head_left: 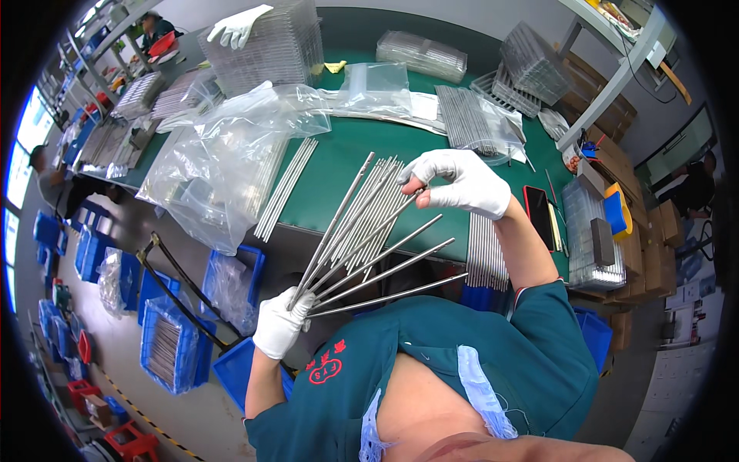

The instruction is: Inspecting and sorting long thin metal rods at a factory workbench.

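My left hand (281, 323), in a white glove, grips the near ends of a fan of several thin grey metal rods (369, 254) that spread up and to the right over the table edge. My right hand (460, 183), also in a white glove, pinches the far tip of one rod between thumb and fingers. More rods of the same kind lie in a loose bundle (375, 204) on the green table (331, 165) just under the fan.
A clear plastic bag (223, 165) with rods lies to the left. Another row of rods (486, 254) sits near the table edge. A dark phone (539, 215), clear trays (589, 239) and a stack of clear trays (269, 46) stand around. Blue bins (173, 339) are below.
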`<control>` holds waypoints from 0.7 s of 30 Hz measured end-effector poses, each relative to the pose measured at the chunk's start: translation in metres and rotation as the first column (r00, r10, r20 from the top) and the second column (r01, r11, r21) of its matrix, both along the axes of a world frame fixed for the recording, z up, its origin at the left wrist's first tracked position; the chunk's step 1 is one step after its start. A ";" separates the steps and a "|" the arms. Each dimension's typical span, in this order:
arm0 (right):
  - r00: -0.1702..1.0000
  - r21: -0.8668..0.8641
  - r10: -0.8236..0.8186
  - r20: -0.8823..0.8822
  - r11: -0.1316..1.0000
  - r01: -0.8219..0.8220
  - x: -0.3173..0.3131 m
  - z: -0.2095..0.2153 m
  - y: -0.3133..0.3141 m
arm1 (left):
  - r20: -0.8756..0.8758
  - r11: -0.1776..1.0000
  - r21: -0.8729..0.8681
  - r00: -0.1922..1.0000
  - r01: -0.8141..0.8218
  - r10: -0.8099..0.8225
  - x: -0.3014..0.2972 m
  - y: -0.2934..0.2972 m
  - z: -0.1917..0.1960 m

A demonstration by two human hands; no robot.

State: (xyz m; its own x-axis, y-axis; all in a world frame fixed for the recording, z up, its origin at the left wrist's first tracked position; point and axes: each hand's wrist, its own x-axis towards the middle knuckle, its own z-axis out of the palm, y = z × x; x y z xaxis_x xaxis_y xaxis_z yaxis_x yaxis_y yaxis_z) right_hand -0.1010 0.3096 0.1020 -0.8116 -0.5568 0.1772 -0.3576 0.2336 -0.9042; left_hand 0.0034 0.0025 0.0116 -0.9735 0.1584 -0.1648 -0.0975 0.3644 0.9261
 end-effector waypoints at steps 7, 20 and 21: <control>0.989 -0.184 -0.105 0.103 0.975 0.122 -0.005 -0.004 0.010 | 0.007 0.999 -0.010 0.999 0.049 -0.049 -0.002 0.000 -0.003; 0.992 -0.041 -0.071 0.102 0.996 0.075 -0.007 0.007 -0.003 | 0.106 0.989 0.030 0.984 0.144 -0.147 -0.002 0.003 -0.007; 0.982 -0.055 -0.102 0.159 0.992 0.112 -0.005 0.007 -0.004 | 0.111 0.988 0.053 0.982 0.147 -0.152 -0.002 0.002 -0.009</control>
State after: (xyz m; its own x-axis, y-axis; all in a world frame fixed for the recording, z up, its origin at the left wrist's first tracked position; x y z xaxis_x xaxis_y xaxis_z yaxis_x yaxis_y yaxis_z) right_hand -0.1061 0.3053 0.1091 -0.8864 -0.4566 0.0764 -0.1877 0.2037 -0.9609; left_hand 0.0011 0.0047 0.0028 -0.9136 0.3102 -0.2629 -0.1511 0.3412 0.9278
